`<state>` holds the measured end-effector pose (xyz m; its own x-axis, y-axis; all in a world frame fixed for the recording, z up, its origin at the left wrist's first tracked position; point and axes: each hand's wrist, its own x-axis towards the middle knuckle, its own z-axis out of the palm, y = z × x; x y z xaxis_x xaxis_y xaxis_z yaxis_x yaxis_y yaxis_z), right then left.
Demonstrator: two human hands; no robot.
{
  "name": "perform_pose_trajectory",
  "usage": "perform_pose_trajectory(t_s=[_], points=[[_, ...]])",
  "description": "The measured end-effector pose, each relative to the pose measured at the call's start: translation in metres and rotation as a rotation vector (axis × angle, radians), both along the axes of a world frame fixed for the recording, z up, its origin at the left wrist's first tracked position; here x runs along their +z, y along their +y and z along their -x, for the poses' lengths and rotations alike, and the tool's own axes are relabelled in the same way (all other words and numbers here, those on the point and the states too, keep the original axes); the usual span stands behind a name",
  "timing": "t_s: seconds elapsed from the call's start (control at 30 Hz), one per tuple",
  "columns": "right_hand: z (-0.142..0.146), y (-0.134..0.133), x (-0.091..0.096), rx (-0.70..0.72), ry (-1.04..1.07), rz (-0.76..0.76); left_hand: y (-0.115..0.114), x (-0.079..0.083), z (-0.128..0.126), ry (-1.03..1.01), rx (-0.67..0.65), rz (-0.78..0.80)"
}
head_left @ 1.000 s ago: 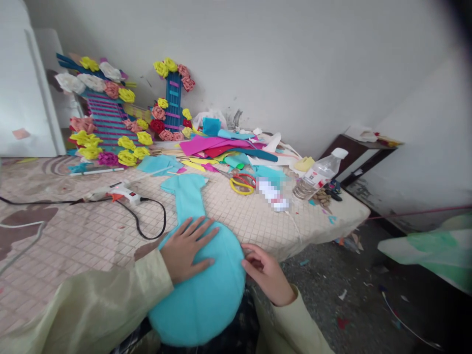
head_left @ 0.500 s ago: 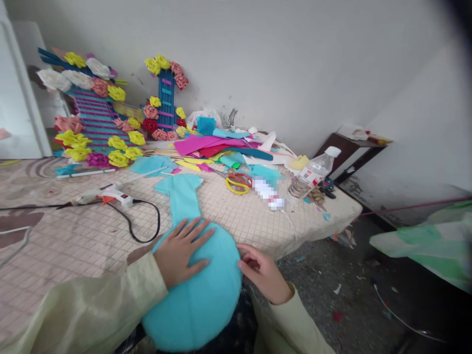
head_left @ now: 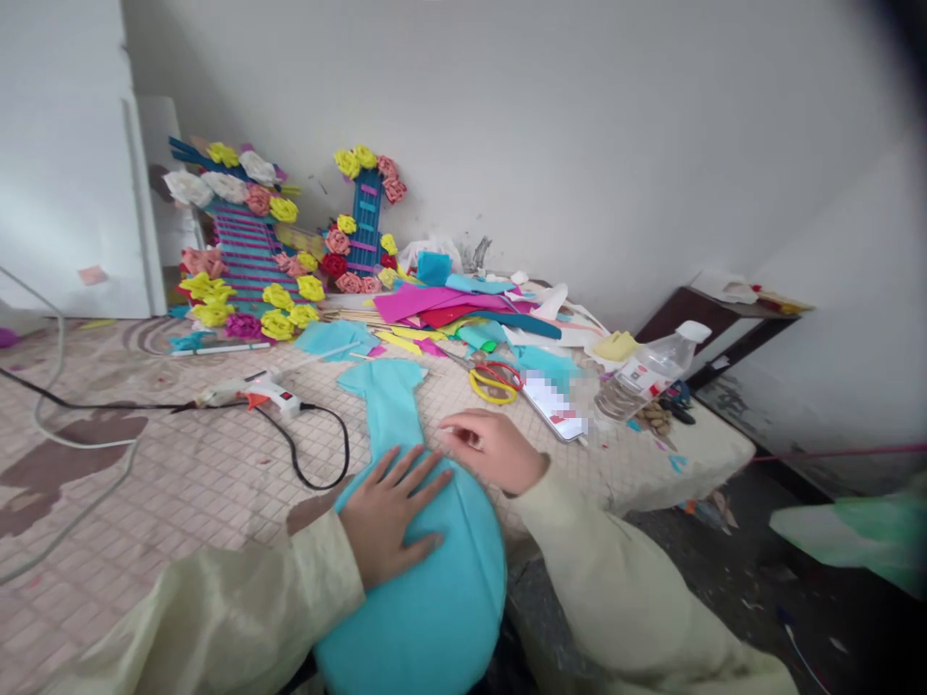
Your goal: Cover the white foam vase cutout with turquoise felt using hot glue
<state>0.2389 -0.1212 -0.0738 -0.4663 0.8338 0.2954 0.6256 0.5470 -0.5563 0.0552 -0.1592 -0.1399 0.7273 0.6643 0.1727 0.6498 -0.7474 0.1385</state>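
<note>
A large turquoise felt cutout (head_left: 435,579), round with a long neck (head_left: 387,410), lies over the near edge of the tiled surface. My left hand (head_left: 391,512) rests flat on its round part, fingers spread. My right hand (head_left: 492,449) hovers just past the round part beside the neck, fingers loosely curled with nothing visible in them. Both arms wear pale yellow sleeves.
A glue gun (head_left: 257,391) with a black cord (head_left: 319,454) lies to the left. Yellow-handled scissors (head_left: 492,381), a phone (head_left: 554,405), a plastic bottle (head_left: 648,372) and a pile of coloured felt sheets (head_left: 449,304) sit behind. Paper-flower decorations (head_left: 246,251) lean on the wall. A dark side table (head_left: 714,314) stands right.
My right hand has moved from the cutout's right edge up and forward to beside the neck. My left hand stays flat on the felt. The camera view has shifted.
</note>
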Motion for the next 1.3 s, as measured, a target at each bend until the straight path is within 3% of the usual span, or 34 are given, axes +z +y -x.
perform_pose_trajectory(t_s=[0.17, 0.33, 0.6, 0.77, 0.93, 1.3], points=[[0.048, 0.05, -0.017, 0.255, -0.237, -0.156, 0.003, 0.0, 0.004, 0.006, -0.012, 0.064], [0.069, 0.07, -0.041, 0.331, -0.385, -0.173, 0.003, -0.001, 0.005, -0.011, -0.005, 0.088], [0.058, 0.079, -0.053, 0.351, -0.481, -0.059, 0.0, -0.003, -0.001, -0.042, 0.07, 0.068], [0.055, 0.083, -0.055, 0.371, -0.526, -0.038, 0.002, -0.002, 0.001, -0.043, -0.011, 0.098], [0.054, 0.085, -0.059, 0.365, -0.537, -0.068, -0.001, -0.001, -0.003, -0.035, 0.077, 0.076], [0.055, 0.104, -0.057, 0.3, -0.566, -0.119, 0.001, 0.001, -0.001, -0.021, 0.033, 0.076]])
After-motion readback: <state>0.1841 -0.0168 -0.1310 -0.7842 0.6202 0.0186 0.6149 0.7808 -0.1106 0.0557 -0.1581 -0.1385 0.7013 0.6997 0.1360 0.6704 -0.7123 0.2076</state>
